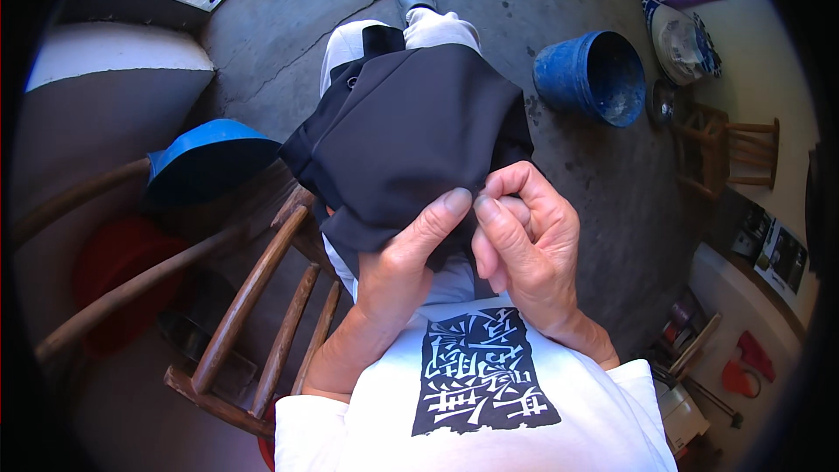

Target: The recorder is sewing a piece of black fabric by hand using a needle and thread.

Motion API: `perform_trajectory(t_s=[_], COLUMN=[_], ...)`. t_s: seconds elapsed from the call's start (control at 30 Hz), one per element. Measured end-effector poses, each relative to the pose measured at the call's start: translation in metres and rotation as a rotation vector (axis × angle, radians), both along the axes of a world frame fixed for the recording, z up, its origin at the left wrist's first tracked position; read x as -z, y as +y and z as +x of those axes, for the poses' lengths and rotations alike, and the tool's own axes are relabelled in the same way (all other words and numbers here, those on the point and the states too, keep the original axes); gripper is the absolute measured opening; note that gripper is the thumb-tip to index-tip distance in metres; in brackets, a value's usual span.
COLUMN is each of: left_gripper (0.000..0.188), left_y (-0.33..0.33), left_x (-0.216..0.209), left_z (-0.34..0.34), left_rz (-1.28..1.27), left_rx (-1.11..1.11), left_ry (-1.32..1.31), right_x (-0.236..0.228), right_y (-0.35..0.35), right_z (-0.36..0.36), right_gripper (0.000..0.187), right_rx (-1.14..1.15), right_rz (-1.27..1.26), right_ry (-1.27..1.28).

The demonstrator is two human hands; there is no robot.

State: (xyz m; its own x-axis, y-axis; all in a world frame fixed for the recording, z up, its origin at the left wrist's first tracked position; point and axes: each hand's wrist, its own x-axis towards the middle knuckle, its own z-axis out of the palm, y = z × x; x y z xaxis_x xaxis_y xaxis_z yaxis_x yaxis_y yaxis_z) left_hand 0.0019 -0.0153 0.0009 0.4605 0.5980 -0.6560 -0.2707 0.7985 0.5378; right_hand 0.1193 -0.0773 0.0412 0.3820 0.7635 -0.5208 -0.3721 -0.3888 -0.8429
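Black cloth (402,131) lies spread over white trousers (441,29) — work seemingly unfinished — its edge gripped by the left hand (400,253), the right hand (533,236) pinched closed beside it (anything held, unclear).

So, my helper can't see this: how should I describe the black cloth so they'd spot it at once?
From the white T-shirt at bottom centre, go up to the pale trousers. Draped over the lap, left hand at its near edge, is the black cloth. Its dark colour and small round detail at upper left set it apart from the pale clothing.
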Motion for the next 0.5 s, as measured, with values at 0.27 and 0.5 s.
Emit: perform_trajectory(t_s=[0.27,0.5], left_gripper=[0.024,0.021], left_y=[0.006,0.006], left_x=[-0.006,-0.004], left_z=[0.008,0.012], left_rz=[-0.249,-0.251], left_rx=[-0.1,-0.084], left_ry=[-0.224,-0.181], right_x=[0.0,0.004], right_y=[-0.002,-0.005], right_z=[-0.007,-0.007], right_gripper=[0.005,0.007], right_rx=[-0.005,-0.035], right_rz=[0.048,0.069], right_ry=[-0.166,-0.271])
